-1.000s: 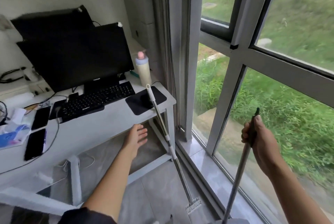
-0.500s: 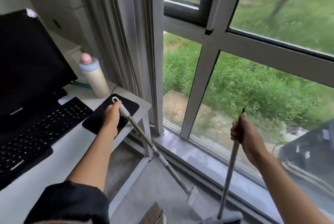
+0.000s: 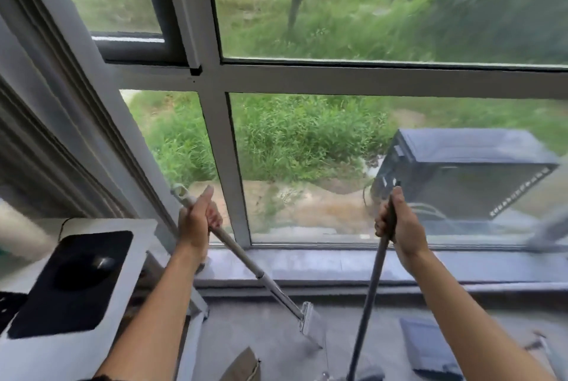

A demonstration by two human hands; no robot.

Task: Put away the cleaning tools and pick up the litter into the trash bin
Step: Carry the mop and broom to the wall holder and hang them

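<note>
Careful: your left hand (image 3: 196, 220) is closed round the mop handle (image 3: 236, 250) and your right hand (image 3: 399, 227) round the broom handle (image 3: 370, 297), both heads near the floor by the window, so swinging round risks clipping the glass (image 3: 307, 165) or desk (image 3: 76, 303).

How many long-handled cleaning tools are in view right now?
2: a light-handled mop in the left hand, a dark-handled one in the right hand. Others may be out of frame.
</note>
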